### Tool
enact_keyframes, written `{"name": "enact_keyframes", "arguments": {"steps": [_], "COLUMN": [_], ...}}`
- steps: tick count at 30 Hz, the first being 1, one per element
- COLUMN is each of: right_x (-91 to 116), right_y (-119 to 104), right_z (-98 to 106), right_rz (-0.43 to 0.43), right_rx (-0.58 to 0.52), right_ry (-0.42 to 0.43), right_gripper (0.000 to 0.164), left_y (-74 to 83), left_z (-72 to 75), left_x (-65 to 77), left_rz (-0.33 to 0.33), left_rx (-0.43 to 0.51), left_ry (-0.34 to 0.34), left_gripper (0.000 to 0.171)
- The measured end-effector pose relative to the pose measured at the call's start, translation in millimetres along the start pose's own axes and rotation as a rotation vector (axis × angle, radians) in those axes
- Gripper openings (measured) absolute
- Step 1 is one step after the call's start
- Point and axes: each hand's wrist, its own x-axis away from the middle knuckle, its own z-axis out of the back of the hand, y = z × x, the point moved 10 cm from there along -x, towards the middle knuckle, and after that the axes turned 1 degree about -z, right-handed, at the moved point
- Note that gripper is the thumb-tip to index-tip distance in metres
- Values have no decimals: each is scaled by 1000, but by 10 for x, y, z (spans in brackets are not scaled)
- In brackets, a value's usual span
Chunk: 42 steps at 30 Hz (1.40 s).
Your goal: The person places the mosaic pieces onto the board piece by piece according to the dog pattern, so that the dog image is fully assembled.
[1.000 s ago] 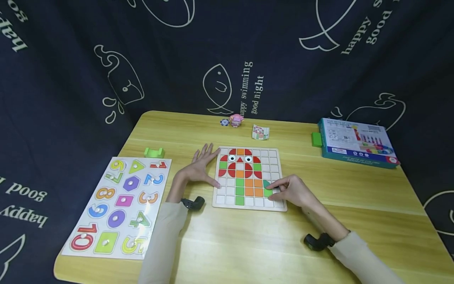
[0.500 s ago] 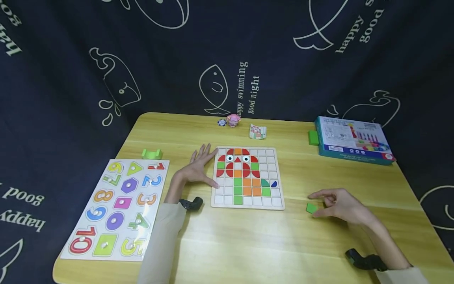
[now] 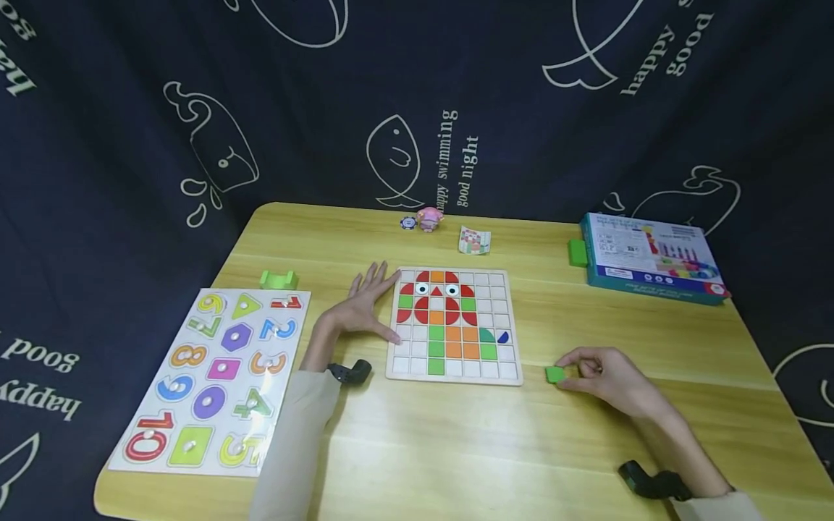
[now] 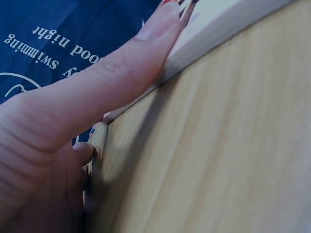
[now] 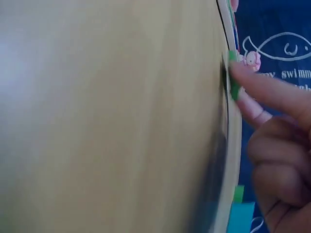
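In the head view, my left hand point(image 3: 358, 307) rests spread at the left edge of a white gridded mosaic board point(image 3: 498, 297). Its thumb point(image 4: 141, 63) lies on the board's rim in the left wrist view. Red, orange and green pieces form an owl-like figure on the grid, with two round eyes. A dark blue piece point(image 3: 503, 337) sits right of a rounded green piece point(image 3: 486, 335). To the right of the board, my right hand point(image 3: 609, 376) pinches a small green square tile point(image 3: 554, 374) between thumb and fingers, apart from the board.
A number-and-shape puzzle board point(image 3: 224, 369) lies at the left, below a green block point(image 3: 279, 280). Behind the mosaic board are a pattern card point(image 3: 474, 240), a pink figurine point(image 3: 429, 218) and a poker chip point(image 3: 408, 223). A boxed set point(image 3: 654, 257) and another green block point(image 3: 577, 253) sit back right.
My right hand left the board and went right to a green tile on the table. It has now picked the tile up and moved slightly left. The left hand stays at the board.
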Motion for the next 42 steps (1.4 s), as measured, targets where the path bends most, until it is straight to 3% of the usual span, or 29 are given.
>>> {"name": "enact_keyframes", "arguments": {"steps": [8, 13, 24, 32, 35, 42], "right_x": [-204, -274, -230, -278, -316, -399], "right_y": [-645, -834, -870, -852, -776, -619], "right_z": [-365, -558, -521, -523, -557, -644], "right_rz": [85, 89, 68, 113, 106, 99], "right_rx": [-29, 4, 116, 50, -17, -151], "right_ry": [21, 9, 50, 89, 43, -172], "right_gripper": [27, 25, 24, 23, 23, 27], "left_y": [4, 16, 50, 47, 51, 98], "left_z": [-1, -14, -34, -27, -36, -35], "left_x": [17, 9, 3, -2, -3, -8], "left_rz": [2, 0, -3, 7, 7, -11], "left_rx": [7, 5, -9, 11, 15, 21], "left_ry": [-2, 2, -1, -7, -11, -8], "left_gripper": [132, 133, 133, 132, 131, 131]}}
